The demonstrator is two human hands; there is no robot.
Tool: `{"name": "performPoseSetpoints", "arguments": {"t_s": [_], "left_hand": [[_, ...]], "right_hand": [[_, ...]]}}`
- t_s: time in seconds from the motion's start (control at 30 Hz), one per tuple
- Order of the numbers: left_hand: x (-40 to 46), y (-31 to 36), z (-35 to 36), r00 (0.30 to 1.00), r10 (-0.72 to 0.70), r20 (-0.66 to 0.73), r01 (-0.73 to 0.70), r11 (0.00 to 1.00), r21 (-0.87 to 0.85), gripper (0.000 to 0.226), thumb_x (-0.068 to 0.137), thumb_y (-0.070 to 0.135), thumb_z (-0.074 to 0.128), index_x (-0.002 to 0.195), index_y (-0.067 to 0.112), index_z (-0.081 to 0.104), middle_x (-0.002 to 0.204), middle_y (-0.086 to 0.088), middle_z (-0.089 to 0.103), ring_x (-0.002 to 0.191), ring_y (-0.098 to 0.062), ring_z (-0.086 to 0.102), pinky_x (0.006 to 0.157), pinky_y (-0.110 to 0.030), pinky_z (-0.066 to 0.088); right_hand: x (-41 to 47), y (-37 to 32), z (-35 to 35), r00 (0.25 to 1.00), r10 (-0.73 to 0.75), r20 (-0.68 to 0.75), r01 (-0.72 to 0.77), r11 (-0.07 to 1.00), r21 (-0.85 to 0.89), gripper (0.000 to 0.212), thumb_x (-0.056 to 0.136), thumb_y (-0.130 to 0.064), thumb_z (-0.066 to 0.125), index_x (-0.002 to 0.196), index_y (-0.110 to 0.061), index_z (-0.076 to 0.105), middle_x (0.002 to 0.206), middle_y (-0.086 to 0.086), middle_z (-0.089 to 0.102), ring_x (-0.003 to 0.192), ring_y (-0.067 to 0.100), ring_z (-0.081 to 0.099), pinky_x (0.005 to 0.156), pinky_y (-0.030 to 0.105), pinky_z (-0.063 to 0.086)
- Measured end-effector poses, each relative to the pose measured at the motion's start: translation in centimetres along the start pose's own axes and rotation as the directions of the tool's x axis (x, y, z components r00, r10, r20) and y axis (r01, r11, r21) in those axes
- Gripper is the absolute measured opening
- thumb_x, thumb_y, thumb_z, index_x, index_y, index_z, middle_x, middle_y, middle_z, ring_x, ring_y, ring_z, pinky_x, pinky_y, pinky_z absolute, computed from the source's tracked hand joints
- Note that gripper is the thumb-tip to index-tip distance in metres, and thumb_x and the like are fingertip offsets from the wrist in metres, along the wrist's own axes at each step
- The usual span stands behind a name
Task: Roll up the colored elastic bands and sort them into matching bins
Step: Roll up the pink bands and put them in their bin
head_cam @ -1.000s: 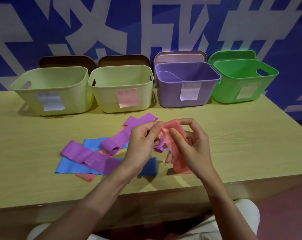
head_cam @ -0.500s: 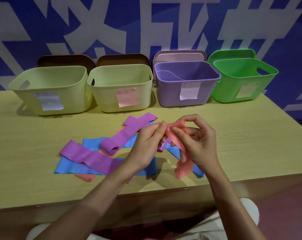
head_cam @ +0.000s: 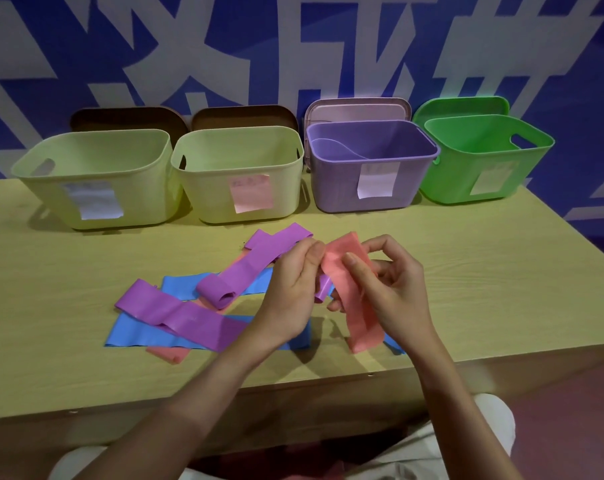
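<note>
We hold one pink band (head_cam: 354, 292) above the tabletop (head_cam: 484, 282): left hand (head_cam: 293, 289) pinching its upper edge, right hand (head_cam: 390, 289) with thumb pressed on its face and fingers (head_cam: 383, 242) curled behind, the lower end hanging near the front edge. Lying flat to the left: purple bands (head_cam: 175, 313), blue bands (head_cam: 137, 334), another pink strip (head_cam: 168, 353) (partly covered). Along the back: two pale green bins (head_cam: 96, 174), one purple bin (head_cam: 369, 168), one green bin (head_cam: 484, 157).
</note>
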State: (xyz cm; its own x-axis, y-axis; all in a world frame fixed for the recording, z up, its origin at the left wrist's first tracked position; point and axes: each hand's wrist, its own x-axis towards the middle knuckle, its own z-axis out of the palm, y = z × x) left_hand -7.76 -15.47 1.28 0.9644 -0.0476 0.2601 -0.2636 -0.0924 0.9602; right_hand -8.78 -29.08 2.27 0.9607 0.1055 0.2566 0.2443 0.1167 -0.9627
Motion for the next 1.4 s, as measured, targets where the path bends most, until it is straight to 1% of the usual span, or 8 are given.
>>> {"name": "performPoseSetpoints", "arguments": {"t_s": [0.17, 0.27, 0.43, 0.8, 0.93, 1.1, 1.27, 1.4], "left_hand": [[0.1, 0.8, 0.3, 0.984, -0.173, 0.03, 0.176, 0.963, -0.207, 0.032, 0.103, 0.018, 0.033, 0.072, 0.011, 0.037, 0.048, 0.012, 0.029, 0.045, -0.007, 0.027, 0.044, -0.015, 0.024], [0.1, 1.2, 0.1, 0.964, -0.227, 0.141, 0.261, 0.912, -0.317, 0.031, 0.101, 0.022, 0.035, 0.072, 0.012, 0.036, 0.051, 0.009, 0.024, 0.048, -0.008, 0.019, 0.047, -0.021, 0.016], [-0.2, 1.7, 0.2, 0.924, -0.272, 0.271, 0.364, 0.844, -0.394, 0.034, 0.095, 0.032, 0.04, 0.068, 0.012, 0.035, 0.052, 0.007, 0.022, 0.046, -0.007, 0.017, 0.042, -0.016, 0.017], [0.2, 1.3, 0.0, 0.986, -0.072, 0.148, 0.073, 0.997, 0.001, 0.048, 0.1, 0.037, 0.041, 0.08, -0.005, 0.051, 0.059, 0.003, 0.035, 0.053, -0.008, 0.031, 0.05, -0.019, 0.028], [-0.1, 1.0, -0.3, 0.98, 0.054, 0.19, -0.073, 0.993, 0.096, 0.051, 0.09, 0.05, 0.044, 0.072, 0.002, 0.046, 0.063, -0.002, 0.033, 0.058, -0.013, 0.031, 0.055, -0.03, 0.029], [-0.1, 0.3, -0.1, 0.982, -0.009, 0.189, -0.007, 0.997, 0.08, 0.05, 0.091, 0.046, 0.043, 0.072, 0.0, 0.044, 0.058, 0.012, 0.036, 0.057, -0.015, 0.034, 0.059, -0.052, 0.038], [-0.1, 0.6, 0.2, 0.98, -0.135, 0.143, 0.148, 0.986, -0.081, 0.034, 0.103, 0.02, 0.034, 0.07, 0.011, 0.037, 0.051, 0.015, 0.029, 0.048, -0.008, 0.028, 0.047, -0.024, 0.026], [0.0, 0.9, 0.2, 0.959, -0.198, 0.205, 0.246, 0.936, -0.25, 0.029, 0.096, 0.028, 0.039, 0.071, 0.014, 0.034, 0.053, 0.009, 0.022, 0.048, -0.008, 0.017, 0.044, -0.016, 0.017]], "right_hand": [[0.2, 0.2, -0.4, 0.997, -0.023, -0.068, 0.016, 0.995, -0.101, 0.018, 0.083, -0.023, 0.065, 0.082, -0.013, 0.05, 0.048, 0.011, 0.06, 0.03, 0.026, 0.05, 0.032, 0.022, 0.037], [0.2, 0.0, -0.8, 0.995, -0.075, -0.059, 0.066, 0.987, -0.144, 0.014, 0.087, -0.012, 0.065, 0.097, -0.018, 0.057, 0.046, 0.017, 0.057, 0.027, 0.021, 0.043, 0.03, 0.02, 0.031], [0.2, -0.6, -1.1, 0.991, -0.129, -0.04, 0.122, 0.981, -0.15, 0.018, 0.086, -0.002, 0.064, 0.104, 0.0, 0.063, 0.048, 0.019, 0.058, 0.028, 0.006, 0.045, 0.034, 0.014, 0.033], [0.2, -0.3, -2.0, 0.992, -0.109, -0.061, 0.097, 0.981, -0.169, 0.008, 0.085, -0.006, 0.068, 0.091, -0.008, 0.063, 0.042, 0.009, 0.056, 0.026, 0.011, 0.043, 0.032, 0.014, 0.031], [0.2, -0.2, -1.9, 0.994, -0.095, -0.06, 0.085, 0.985, -0.151, 0.015, 0.081, -0.016, 0.069, 0.091, -0.007, 0.063, 0.042, 0.012, 0.054, 0.026, 0.013, 0.041, 0.033, 0.014, 0.03], [0.1, 0.3, -1.6, 0.992, -0.104, -0.068, 0.092, 0.982, -0.166, 0.01, 0.085, -0.013, 0.069, 0.09, -0.018, 0.063, 0.049, 0.018, 0.058, 0.031, 0.022, 0.046, 0.029, 0.026, 0.034], [-0.2, 0.5, -1.6, 0.993, -0.103, -0.064, 0.092, 0.984, -0.154, 0.013, 0.085, -0.021, 0.069, 0.096, -0.025, 0.063, 0.06, 0.019, 0.065, 0.051, 0.035, 0.061, 0.041, 0.044, 0.041], [0.1, 0.3, -1.9, 0.991, -0.134, -0.025, 0.127, 0.975, -0.181, 0.023, 0.087, -0.011, 0.067, 0.107, -0.02, 0.063, 0.047, 0.006, 0.056, 0.044, 0.018, 0.047, 0.043, 0.025, 0.034]]}}
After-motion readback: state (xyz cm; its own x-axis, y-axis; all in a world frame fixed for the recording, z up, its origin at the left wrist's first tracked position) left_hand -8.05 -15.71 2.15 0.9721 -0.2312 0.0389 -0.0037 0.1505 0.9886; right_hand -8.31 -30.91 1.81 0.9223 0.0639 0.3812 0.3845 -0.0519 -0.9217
